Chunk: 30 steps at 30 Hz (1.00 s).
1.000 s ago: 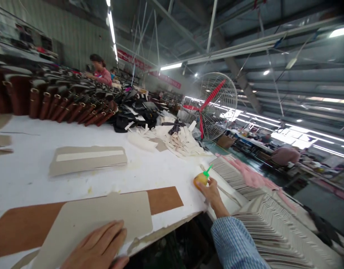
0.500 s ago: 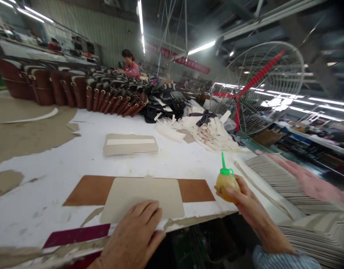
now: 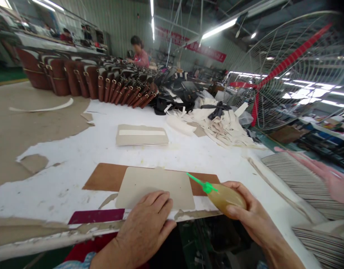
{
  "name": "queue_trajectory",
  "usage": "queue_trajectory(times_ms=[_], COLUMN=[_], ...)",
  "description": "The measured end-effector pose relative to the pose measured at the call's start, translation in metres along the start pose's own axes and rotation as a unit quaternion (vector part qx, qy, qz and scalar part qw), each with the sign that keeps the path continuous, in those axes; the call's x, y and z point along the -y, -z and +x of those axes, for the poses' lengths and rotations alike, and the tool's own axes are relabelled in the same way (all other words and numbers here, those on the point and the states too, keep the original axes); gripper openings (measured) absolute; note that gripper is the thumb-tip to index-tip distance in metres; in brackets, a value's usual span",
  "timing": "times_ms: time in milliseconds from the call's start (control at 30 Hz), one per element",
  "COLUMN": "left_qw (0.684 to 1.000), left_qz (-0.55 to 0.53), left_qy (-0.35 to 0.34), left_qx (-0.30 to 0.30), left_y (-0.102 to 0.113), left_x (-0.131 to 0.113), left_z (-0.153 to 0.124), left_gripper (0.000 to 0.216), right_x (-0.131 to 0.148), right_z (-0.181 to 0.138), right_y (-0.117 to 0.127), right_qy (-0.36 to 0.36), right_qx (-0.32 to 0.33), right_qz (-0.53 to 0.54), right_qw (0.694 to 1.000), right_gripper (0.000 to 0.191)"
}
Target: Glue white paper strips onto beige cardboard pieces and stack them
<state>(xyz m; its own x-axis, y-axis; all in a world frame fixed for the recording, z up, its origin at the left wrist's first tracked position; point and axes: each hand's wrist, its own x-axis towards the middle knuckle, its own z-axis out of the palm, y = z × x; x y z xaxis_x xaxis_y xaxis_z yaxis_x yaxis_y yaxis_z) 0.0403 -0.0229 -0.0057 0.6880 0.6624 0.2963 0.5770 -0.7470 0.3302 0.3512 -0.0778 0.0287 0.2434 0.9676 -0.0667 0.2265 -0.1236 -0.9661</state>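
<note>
My left hand (image 3: 149,220) lies flat with its fingers on the front part of a beige rounded panel (image 3: 158,183). That panel rests across a long brown leather strip (image 3: 105,177), whose ends show on both sides. My right hand (image 3: 247,209) is wrapped round a yellowish squeeze bottle (image 3: 228,198) with a green nozzle. The bottle is tilted to the left, and its nozzle tip is at the panel's upper right corner; whether it touches I cannot tell. A dark purple strip (image 3: 96,216) lies left of my left hand at the table edge.
Behind the panel sits a small stack of beige pieces (image 3: 142,139). Rows of brown leather bags (image 3: 90,80) stand at the back left. Pale scraps (image 3: 219,127) are heaped by a large fan (image 3: 286,71). Stacked sheets (image 3: 297,183) lie at right. A person (image 3: 140,54) works farther back.
My right hand has tipped the bottle from upright to leaning left, bringing its nozzle to the panel's corner. My left hand stays on the panel. The camera view has shifted slightly.
</note>
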Motion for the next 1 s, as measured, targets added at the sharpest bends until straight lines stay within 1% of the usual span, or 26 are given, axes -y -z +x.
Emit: queue_trajectory(times_ms=[100,167,200,333,467,633,900,1000], left_qw=[1.0,1.0,1.0,1.0,1.0,1.0,0.999,0.999], left_qz=[0.0,-0.001,0.0,0.004,0.0,0.001,0.001,0.002], left_qy=[0.002,0.001,0.0,0.0,0.003,0.005,0.01,0.009], left_qx=[0.002,0.003,0.002,0.004,0.01,0.015,0.033,0.031], left_y=[0.0,0.0,0.0,0.0,0.001,0.003,0.003,0.002], left_x=[0.0,0.0,0.0,-0.001,-0.002,-0.002,-0.004,-0.003], left_z=[0.0,0.0,0.0,0.0,0.001,0.002,0.002,0.003], left_gripper=[0.035,0.035,0.035,0.035,0.036,0.033,0.036,0.035], right_x=[0.0,0.002,0.003,0.015,0.03,0.045,0.057,0.062], right_z=[0.001,0.001,0.001,-0.001,0.002,0.007,0.011,0.013], right_y=[-0.004,-0.008,-0.009,-0.011,-0.013,-0.02,-0.02,-0.021], right_qy=[0.01,0.016,0.019,0.032,0.057,0.076,0.078,0.074], right_qx=[-0.063,-0.089,-0.092,-0.063,-0.035,-0.01,0.002,0.008], right_qz=[-0.019,-0.048,-0.08,-0.227,-0.293,-0.335,-0.369,-0.377], right_qw=[0.998,0.995,0.992,0.971,0.954,0.939,0.926,0.923], right_gripper=[0.065,0.063,0.061,0.054,0.05,0.043,0.043,0.042])
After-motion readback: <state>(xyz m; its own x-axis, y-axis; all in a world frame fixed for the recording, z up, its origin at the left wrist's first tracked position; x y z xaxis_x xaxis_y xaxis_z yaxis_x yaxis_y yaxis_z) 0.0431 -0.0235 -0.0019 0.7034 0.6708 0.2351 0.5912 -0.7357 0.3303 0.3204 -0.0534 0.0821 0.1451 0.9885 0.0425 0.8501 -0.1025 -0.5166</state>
